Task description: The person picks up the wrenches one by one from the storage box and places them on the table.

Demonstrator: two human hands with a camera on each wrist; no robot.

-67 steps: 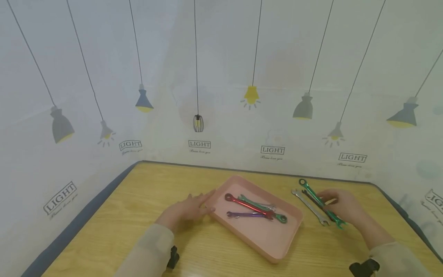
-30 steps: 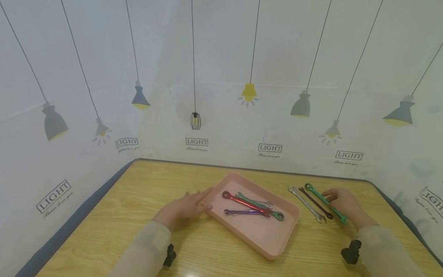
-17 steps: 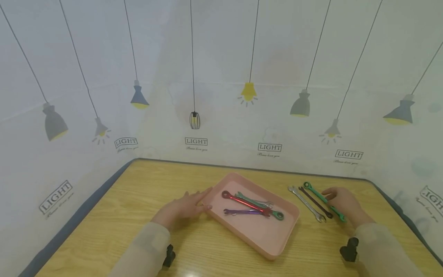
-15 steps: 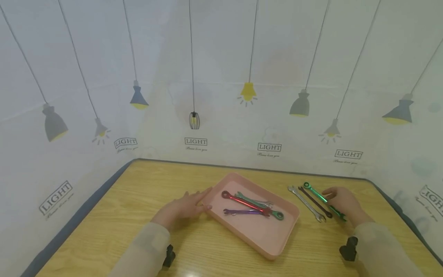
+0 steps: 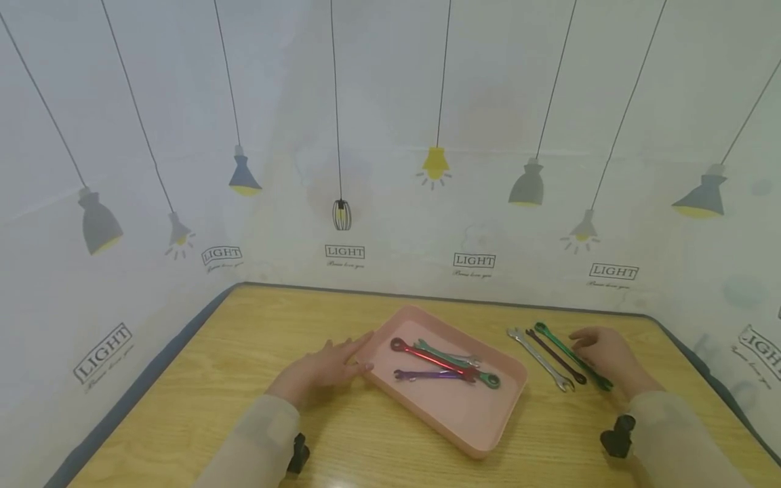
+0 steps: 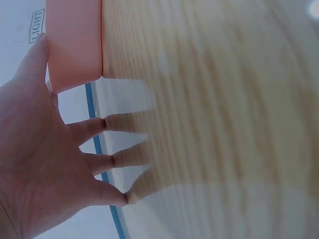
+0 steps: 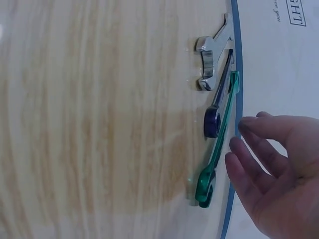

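My left hand (image 5: 326,366) rests at the left end of the pink tray (image 5: 445,434), thumb and forefinger at its wall; the left wrist view shows the other fingers spread, tips on the table. My right hand (image 5: 607,352) hovers just right of a green ratchet wrench (image 5: 570,352). In the right wrist view its loosely bent fingers hold nothing, a small gap from the green wrench (image 7: 219,144). Left of that lie a dark purple wrench (image 5: 555,356) and a silver wrench (image 5: 542,359), roughly parallel, all slanting.
Inside the tray, a red wrench (image 5: 427,356) lies across a light green wrench (image 5: 442,354) and a purple wrench (image 5: 427,375), with a silver end (image 5: 472,360) showing. The wooden table (image 5: 293,305) meets a lamp-print wall covering (image 5: 390,224) at its back edge.
The green wrench, earlier over the dark one, has been moved right and laid beside it. My right fingers have let go of it and drawn slightly away. The left hand stays at the tray.
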